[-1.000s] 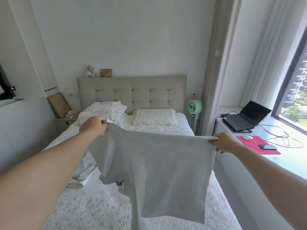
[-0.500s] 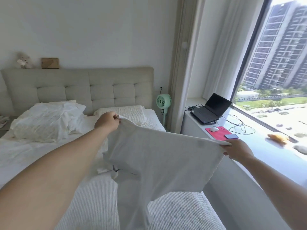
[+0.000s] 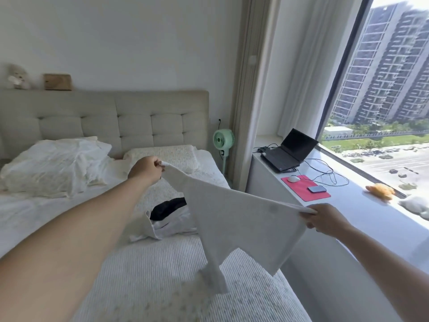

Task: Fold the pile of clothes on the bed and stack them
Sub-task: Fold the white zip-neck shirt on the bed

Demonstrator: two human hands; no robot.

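a person's left hand and right hand each pinch a top corner of a pale grey knit garment, stretched in the air above the bed's right edge, its lowest tip touching the cover.

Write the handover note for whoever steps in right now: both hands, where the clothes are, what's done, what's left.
Left hand: pinches one top corner of the white garment.
Right hand: grips the opposite corner.
The garment hangs spread in the air between them, over the bed; its lowest tip reaches the cover.
The remaining pile, black and white pieces, lies unfolded on the bed behind it.
Done: one garment lifted and opened out. No folded stack is in view.
Left: fold this one, set it down, then fold and stack the pile.
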